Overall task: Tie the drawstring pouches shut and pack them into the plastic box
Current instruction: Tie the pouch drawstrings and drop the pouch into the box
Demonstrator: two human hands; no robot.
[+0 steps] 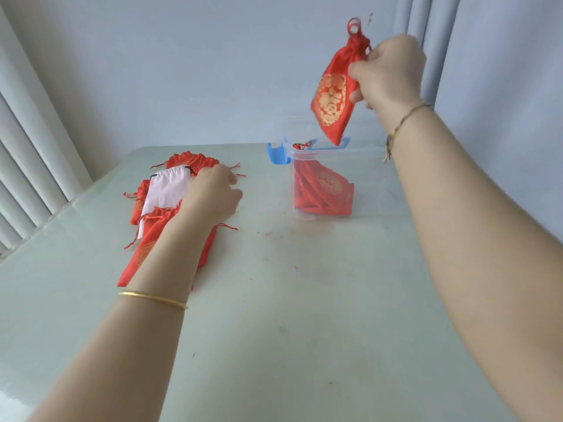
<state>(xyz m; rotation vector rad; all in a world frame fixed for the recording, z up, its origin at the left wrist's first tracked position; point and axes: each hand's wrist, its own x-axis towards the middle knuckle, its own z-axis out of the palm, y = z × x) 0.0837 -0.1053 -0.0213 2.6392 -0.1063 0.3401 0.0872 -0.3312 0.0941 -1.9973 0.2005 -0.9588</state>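
At one o'clock, our right hand point(387, 74) is pinching a gold-printed red satin pouch point(332, 99), dangling over the clear plastic box point(371, 184)'s far rim, risking a miss; left hand point(213, 193) at ten o'clock, grip: we cannot tell.

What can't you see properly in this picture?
Head view:
The pile of pouches: the left hand and forearm cover part, so no count.
The red pouch in the right hand: its cord top is blurred, knot unclear.
The red pouches inside the plastic box: overlapping, number unclear.

Pale green table point(274, 330), white vertical slats point(27, 141) left, grey curtain point(432, 19) right
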